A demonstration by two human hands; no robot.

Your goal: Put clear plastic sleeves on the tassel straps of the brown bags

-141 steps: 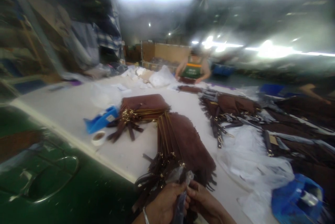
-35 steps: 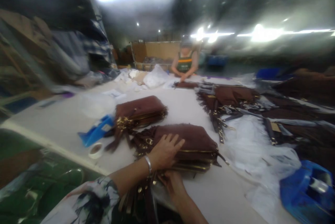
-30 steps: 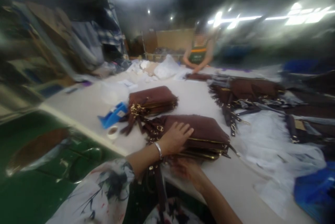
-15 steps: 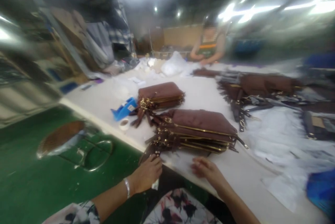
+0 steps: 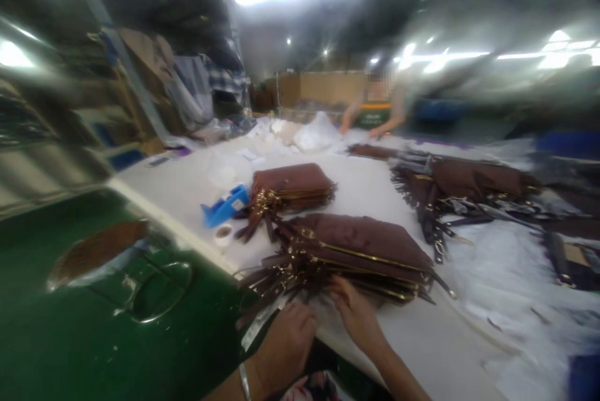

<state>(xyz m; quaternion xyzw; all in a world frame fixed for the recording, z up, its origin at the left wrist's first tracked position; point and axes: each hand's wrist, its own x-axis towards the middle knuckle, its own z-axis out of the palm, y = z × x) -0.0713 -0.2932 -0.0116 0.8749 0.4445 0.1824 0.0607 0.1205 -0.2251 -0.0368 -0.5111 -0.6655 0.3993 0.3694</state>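
Head view: pouch stack (image 5: 370, 238), brown, gold-zipped, on table (image 5: 368, 192) near its edge. Left hand (image 5: 290, 329), right hand (image 5: 359, 316): beside the straps (image 5: 265, 279), each grip unclear. Hazard: snagged straps, if pulled, could topple the stack.

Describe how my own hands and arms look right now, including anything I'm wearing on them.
Both hands are ungloved. The left hand has a shiny, silver-coloured bracelet at the wrist; the right hand has no wristband that shows. No sleeve is visible on either arm. Between them, a bit of pale cloth shows a dark and reddish pattern. Rings can't be made out.
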